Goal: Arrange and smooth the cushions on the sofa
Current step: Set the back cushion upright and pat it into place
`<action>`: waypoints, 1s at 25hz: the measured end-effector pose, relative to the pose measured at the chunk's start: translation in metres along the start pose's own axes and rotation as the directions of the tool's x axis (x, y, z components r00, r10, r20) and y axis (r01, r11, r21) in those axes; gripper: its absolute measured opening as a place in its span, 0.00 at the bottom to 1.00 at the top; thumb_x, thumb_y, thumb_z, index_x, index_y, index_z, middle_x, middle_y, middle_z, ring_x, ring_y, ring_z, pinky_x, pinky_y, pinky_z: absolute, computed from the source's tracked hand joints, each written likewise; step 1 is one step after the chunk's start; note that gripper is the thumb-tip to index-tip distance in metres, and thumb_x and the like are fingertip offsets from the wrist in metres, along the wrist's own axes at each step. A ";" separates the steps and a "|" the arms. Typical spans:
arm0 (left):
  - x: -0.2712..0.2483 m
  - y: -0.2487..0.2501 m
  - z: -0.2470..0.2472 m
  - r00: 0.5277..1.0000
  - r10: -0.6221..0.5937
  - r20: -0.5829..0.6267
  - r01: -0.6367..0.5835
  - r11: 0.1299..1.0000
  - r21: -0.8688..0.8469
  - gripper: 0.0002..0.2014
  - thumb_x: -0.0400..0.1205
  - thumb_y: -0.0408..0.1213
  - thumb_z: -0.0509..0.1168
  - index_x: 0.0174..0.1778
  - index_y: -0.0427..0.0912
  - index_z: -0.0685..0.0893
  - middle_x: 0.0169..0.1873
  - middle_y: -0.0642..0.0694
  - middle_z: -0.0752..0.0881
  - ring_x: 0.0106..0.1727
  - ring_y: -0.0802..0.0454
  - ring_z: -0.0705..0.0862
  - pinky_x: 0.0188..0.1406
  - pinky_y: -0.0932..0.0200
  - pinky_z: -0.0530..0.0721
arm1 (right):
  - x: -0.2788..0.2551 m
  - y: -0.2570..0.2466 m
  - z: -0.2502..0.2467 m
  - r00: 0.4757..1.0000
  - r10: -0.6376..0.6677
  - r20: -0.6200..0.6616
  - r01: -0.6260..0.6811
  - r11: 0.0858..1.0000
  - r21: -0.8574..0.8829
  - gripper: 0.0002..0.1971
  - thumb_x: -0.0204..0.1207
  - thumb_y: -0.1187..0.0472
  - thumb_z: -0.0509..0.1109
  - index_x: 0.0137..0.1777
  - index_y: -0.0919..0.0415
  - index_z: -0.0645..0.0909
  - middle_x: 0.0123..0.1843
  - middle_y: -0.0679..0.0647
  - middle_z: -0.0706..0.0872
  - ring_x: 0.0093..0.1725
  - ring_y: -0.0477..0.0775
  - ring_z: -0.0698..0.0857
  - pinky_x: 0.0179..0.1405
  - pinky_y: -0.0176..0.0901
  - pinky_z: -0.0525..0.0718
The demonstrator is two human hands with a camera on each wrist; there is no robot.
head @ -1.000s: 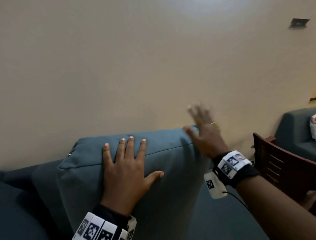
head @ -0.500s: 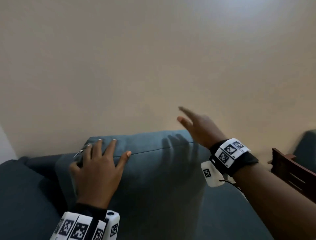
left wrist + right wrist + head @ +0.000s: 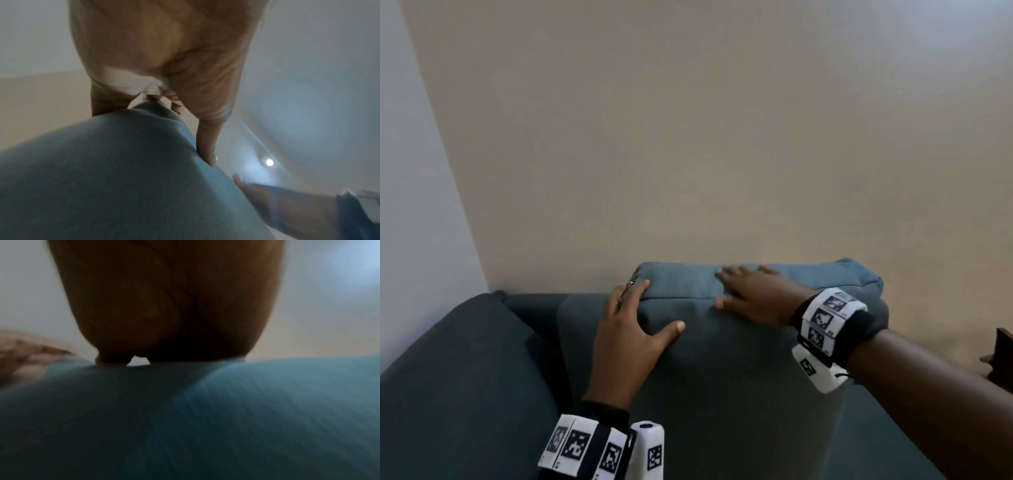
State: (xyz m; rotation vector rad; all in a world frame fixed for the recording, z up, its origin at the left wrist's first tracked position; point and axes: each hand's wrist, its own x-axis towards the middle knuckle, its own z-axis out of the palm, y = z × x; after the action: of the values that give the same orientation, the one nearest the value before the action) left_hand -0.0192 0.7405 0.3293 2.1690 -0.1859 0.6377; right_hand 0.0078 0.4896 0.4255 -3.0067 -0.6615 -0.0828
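A blue-grey cushion (image 3: 739,359) stands upright on the dark sofa (image 3: 465,377), with its back to the beige wall. My left hand (image 3: 626,329) grips its upper left corner: the fingers bend over the edge beside the zipper pull (image 3: 630,283) and the thumb lies on the front face. My right hand (image 3: 753,294) lies flat on the cushion's top edge, fingers straight. In the left wrist view the left hand (image 3: 164,56) wraps the corner of the cushion (image 3: 113,178). In the right wrist view the palm of the right hand (image 3: 168,305) rests on the cushion (image 3: 246,410).
The sofa's dark seat and back run off to the left, as far as the room's corner. A dark wooden chair (image 3: 1001,356) shows at the right edge. The beige wall (image 3: 688,154) stands right behind the cushion.
My right hand came down from the air onto the cushion's top. My left hand slid left from the front face to the zipper corner and curled round it.
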 end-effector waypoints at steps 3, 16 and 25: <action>-0.005 0.001 0.003 0.999 0.053 0.003 -0.053 0.998 -0.022 0.45 0.68 0.68 0.73 0.82 0.61 0.68 0.85 0.52 0.64 0.83 0.53 0.64 0.76 0.56 0.67 | 0.014 -0.013 -0.015 0.852 0.189 -0.487 -0.040 0.953 0.301 0.33 0.87 0.34 0.52 0.88 0.47 0.59 0.88 0.50 0.65 0.88 0.55 0.62 0.85 0.57 0.62; -0.019 0.009 0.007 0.993 -0.115 0.027 0.116 0.898 -0.424 0.44 0.76 0.77 0.43 0.88 0.60 0.53 0.84 0.62 0.61 0.84 0.65 0.60 0.85 0.57 0.58 | 0.015 -0.050 -0.024 0.844 0.104 -0.525 0.107 0.928 0.356 0.35 0.87 0.41 0.61 0.90 0.50 0.54 0.90 0.50 0.60 0.85 0.54 0.66 0.84 0.47 0.63; -0.024 0.024 0.009 0.979 -0.195 0.059 0.194 0.806 -0.560 0.39 0.78 0.78 0.43 0.54 0.55 0.90 0.50 0.52 0.91 0.54 0.63 0.87 0.57 0.53 0.83 | 0.014 -0.071 0.002 0.994 -0.040 -0.102 0.051 0.993 0.105 0.44 0.81 0.33 0.64 0.89 0.39 0.42 0.90 0.50 0.59 0.86 0.55 0.62 0.84 0.63 0.61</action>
State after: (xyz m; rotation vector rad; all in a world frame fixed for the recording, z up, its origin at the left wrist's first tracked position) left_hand -0.0451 0.7161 0.3293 1.5836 -0.1264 0.3980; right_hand -0.0090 0.5600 0.4280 -2.8636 -0.7012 -0.1915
